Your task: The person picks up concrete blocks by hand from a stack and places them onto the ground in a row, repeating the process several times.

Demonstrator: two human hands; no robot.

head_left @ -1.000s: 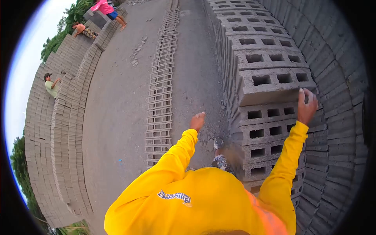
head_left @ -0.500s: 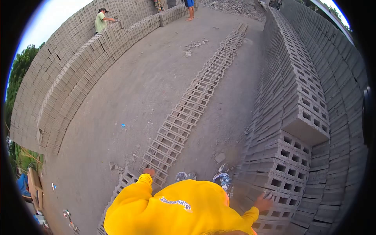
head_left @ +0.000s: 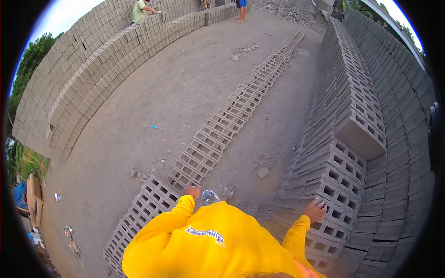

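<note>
My left hand (head_left: pixel 193 192) hangs beside the near end of a row of hollow concrete blocks (head_left: pixel 211 143) laid on the ground. From above it looks rounded, and its fingers are mostly hidden. My right hand (head_left: pixel 315 211) is at the side of the stacked hollow blocks (head_left: pixel 344 183) on the right, its fingers apart and fingertips right at the blocks' edge. Nothing shows in its grip. The yellow sleeves and back of my shirt (head_left: pixel 208 241) fill the bottom of the view. One shoe (head_left: pixel 210 197) shows between my left arm and the ground.
More hollow blocks (head_left: pixel 139 211) lie in a group at lower left. Tall block walls (head_left: pixel 99 88) curve along the left, where a person in a light green shirt (head_left: pixel 139 11) stands. Another person's legs (head_left: pixel 241 11) show at the back. Broken pieces (head_left: pixel 263 172) lie on the ground.
My view has shifted, and more of the lower-left blocks now shows. My right hand has risen along the right stack; my left hand has moved right, off the row's end.
</note>
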